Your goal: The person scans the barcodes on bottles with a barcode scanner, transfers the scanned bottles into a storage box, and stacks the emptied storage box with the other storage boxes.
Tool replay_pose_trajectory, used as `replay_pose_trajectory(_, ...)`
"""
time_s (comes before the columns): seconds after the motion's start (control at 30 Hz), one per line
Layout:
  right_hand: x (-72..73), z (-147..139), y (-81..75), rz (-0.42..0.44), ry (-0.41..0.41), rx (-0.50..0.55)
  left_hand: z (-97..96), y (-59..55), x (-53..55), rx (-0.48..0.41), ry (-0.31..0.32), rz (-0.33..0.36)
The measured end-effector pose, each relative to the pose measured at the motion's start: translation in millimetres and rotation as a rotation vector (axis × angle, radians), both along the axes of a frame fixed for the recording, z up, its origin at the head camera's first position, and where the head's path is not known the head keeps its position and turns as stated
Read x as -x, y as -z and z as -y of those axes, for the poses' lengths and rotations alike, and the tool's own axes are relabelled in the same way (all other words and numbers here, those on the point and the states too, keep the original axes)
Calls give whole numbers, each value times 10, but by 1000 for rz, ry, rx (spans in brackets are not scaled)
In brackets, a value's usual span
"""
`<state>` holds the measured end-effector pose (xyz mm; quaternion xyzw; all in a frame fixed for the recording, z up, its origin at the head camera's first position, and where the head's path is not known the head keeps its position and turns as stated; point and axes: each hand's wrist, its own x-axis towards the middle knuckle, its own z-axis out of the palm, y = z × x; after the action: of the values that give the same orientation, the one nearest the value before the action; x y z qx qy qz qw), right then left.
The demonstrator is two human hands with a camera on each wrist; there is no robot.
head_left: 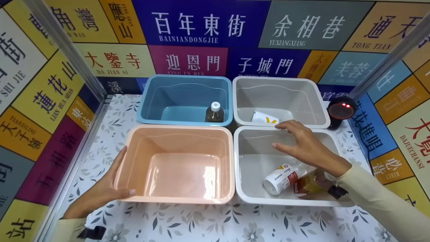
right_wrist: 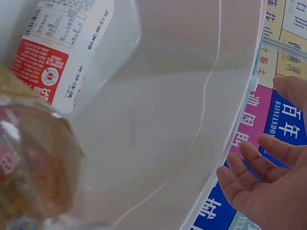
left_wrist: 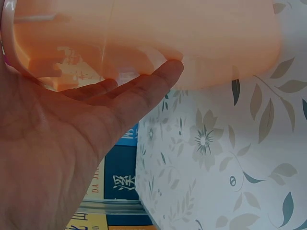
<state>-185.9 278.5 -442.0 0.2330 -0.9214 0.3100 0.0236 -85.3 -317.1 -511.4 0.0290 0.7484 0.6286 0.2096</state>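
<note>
My left hand (head_left: 105, 186) is at the near left corner of a peach plastic bin (head_left: 183, 198). Its straight fingers lie along the bin's outer wall, as the left wrist view also shows, and the thumb is by the front rim. My right hand (head_left: 307, 146) hovers over the near grey bin (head_left: 255, 168), holding nothing, thumb and fingers spread apart. Inside that bin lies a white bottle (head_left: 279, 179) with a red-and-white label. Beside it is a clear-wrapped yellow and brown food package (right_wrist: 38, 163), partly hidden by my right forearm in the head view.
Behind stand a blue bin (head_left: 144, 107) with a white-capped bottle of dark drink (head_left: 215, 113) and another grey bin (head_left: 320, 101) with a white packet (head_left: 264, 117). A black device (head_left: 341, 111) with red lights stands at the back right. Sign-printed panels (head_left: 198, 27) enclose the floral-covered table (head_left: 188, 220).
</note>
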Motion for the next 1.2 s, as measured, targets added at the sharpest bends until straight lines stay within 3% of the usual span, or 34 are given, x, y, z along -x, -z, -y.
replay_pose_trajectory(0.37, -141, -170, 15, 52, 40, -21, 1, -7, 5, 10, 15, -27)
replay_pose_trajectory(0.87, -250, -328, -37, 39, 62, -64, -4, -1, 8, 29, 10, -19)
replay_pose_trajectory(1.2, -344, -424, -30, 124, 96, -64, -2, -16, 10, 49, 27, -30)
